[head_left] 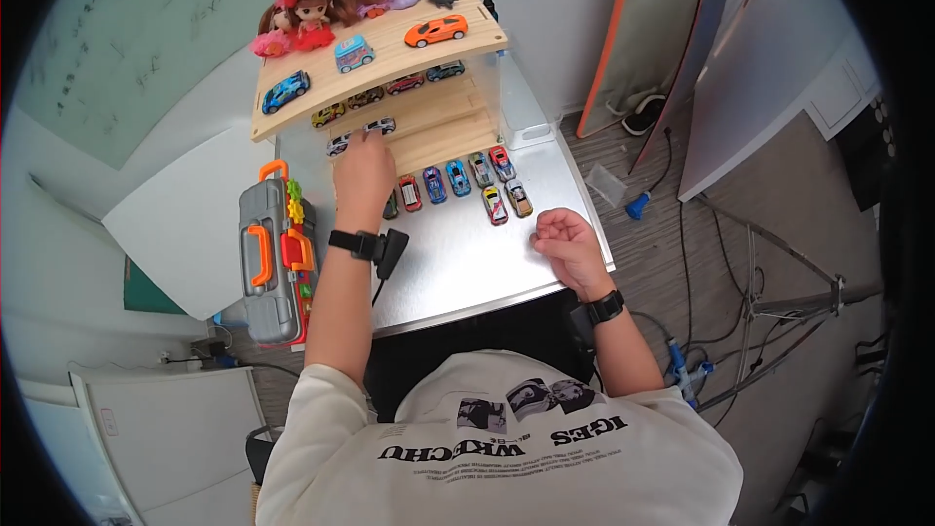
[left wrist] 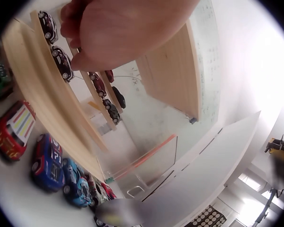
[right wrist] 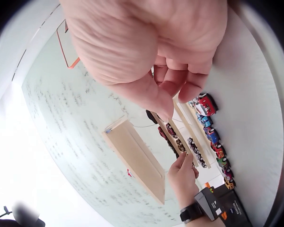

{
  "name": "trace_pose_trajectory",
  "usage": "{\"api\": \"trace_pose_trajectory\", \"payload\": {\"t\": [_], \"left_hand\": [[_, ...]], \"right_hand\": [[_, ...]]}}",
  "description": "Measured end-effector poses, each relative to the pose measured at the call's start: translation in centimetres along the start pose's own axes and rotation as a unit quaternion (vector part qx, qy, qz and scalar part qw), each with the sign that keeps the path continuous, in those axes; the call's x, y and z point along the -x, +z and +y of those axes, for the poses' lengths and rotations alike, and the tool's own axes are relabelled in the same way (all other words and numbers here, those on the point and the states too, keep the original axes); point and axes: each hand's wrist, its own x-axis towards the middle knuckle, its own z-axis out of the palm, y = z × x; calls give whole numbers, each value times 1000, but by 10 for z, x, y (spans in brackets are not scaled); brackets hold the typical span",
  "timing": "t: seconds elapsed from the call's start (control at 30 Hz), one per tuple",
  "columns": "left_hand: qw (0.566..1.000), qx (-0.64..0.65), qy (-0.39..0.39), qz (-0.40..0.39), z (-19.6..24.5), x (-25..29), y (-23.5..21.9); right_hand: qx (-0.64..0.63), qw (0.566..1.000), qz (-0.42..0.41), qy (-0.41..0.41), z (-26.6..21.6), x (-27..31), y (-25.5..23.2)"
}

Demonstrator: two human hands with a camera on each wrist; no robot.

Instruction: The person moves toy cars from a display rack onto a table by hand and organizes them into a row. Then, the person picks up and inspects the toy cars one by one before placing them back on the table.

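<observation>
My left hand (head_left: 364,173) reaches into the lower level of a wooden shelf (head_left: 438,146). Its thumb and bent fingers pinch a white-and-dark toy car (left wrist: 62,63) standing on the shelf board. A similar toy car (head_left: 338,144) sits just left of it. Over the table's right part hovers my right hand (head_left: 573,251), fingers loosely curled and nothing visible in them. Between the hands, on the tabletop before the shelf, stands a row of toy cars, among them a red one (head_left: 410,193) and a light blue one (head_left: 458,177). A white-and-red car (head_left: 495,205) stands nearer the right hand.
More toy cars (head_left: 405,84) line the middle level. An orange car (head_left: 436,31), a small blue bus (head_left: 355,55), a blue car (head_left: 286,93) and several dolls (head_left: 312,18) occupy the top board. A grey toy toolbox (head_left: 270,263) stands at the table's left edge.
</observation>
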Motion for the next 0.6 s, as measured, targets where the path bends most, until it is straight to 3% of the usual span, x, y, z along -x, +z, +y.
{"api": "trace_pose_trajectory", "payload": {"t": [0.23,0.3,0.43,0.5,0.6], "left_hand": [[994,-54,10,-92,-10,-47,15],[986,-77,-15,-150,-13,-54,17],[988,-69,10,-138,-20,-57,20],[986,-61,76,-135,-27,-58,23],[984,-73,71,-144,-18,-56,12]], "right_hand": [[-76,996,28,49,-3,-4,-5],[-95,993,33,55,-5,-4,-6],[-114,991,39,65,-6,-2,-7],[-118,990,38,69,-6,-2,-7],[-112,991,31,67,-6,-3,-7]]}}
